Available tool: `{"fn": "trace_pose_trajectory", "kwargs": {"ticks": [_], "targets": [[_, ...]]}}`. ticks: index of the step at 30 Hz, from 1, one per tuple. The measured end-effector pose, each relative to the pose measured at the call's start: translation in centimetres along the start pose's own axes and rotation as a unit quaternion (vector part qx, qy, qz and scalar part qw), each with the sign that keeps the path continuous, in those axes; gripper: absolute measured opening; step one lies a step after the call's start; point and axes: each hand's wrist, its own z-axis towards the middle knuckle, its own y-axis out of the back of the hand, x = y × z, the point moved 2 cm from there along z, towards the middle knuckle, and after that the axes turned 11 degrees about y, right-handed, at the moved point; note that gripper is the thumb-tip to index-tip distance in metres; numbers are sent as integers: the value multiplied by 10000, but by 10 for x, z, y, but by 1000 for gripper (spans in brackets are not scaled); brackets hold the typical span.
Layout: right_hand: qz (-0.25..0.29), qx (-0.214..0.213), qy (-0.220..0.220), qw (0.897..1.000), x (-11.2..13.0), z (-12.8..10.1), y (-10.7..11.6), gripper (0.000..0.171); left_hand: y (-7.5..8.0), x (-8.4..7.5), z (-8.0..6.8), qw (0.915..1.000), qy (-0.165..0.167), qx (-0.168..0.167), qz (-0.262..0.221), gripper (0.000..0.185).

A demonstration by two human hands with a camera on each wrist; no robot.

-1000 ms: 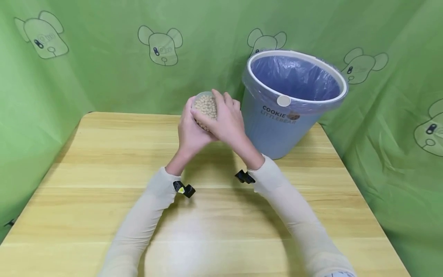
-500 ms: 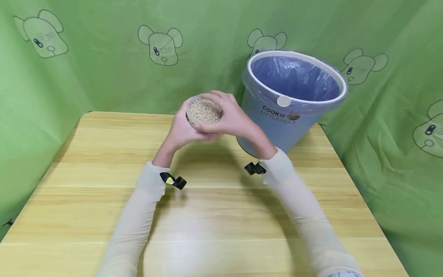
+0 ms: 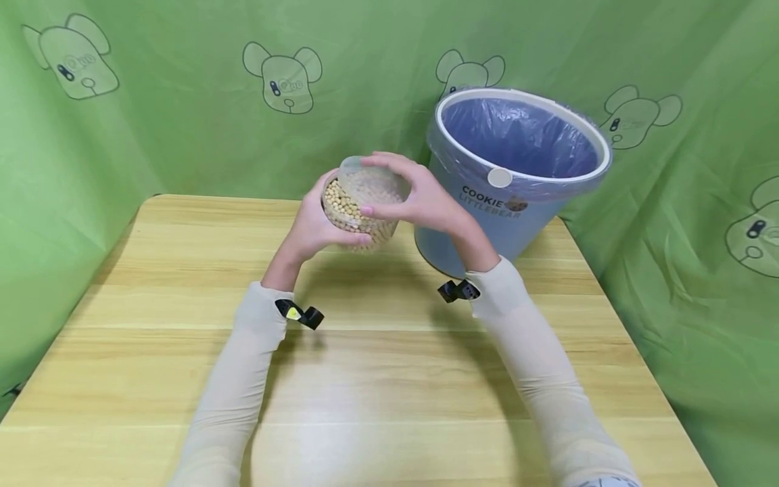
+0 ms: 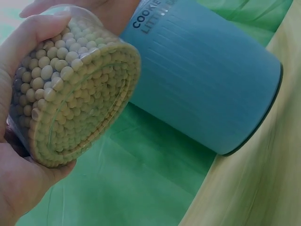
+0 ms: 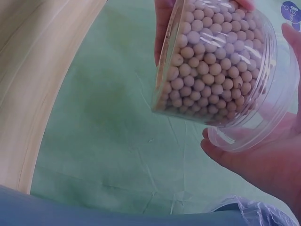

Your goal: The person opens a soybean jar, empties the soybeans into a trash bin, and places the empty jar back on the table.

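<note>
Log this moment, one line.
left hand: grips filled jar; right hand: holds clear lid, partly over jar; lined bin: on table

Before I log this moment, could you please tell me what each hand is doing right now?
Left hand: closed around the clear jar.
Right hand: holding the clear lid, tilted over the jar's opening.

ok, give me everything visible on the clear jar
The jar is round and clear, apparently plastic, packed with small beige balls. It is held mouth-up off the table, left of the bin; exact tilt unclear. The left hand grips it; the right hand holds its clear lid off-centre, leaving some balls uncovered. Whether lid and jar touch is unclear.
</note>
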Motion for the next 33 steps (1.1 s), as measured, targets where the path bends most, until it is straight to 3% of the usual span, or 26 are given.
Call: {"fn": "trace_pose_trajectory", "kwargs": {"ticks": [8, 18, 28, 33], "targets": [[-169, -390, -203, 9989, -1, -7, 3, 70, 10, -2, 0, 9999, 23, -121, 103, 111], [-79, -827, -191, 9964, -12, -24, 4, 73, 34, -7, -1, 9981, -122, -593, 63, 111], [-725, -561, 69, 9958, -31, -49, -11, 83, 49, -6, -1, 9947, 98, -1016, -145, 109], [-988, -198, 9, 9949, -47, -61, -24, 89, 49, -6, -2, 9931, -16, -1124, -338, 105]]}}
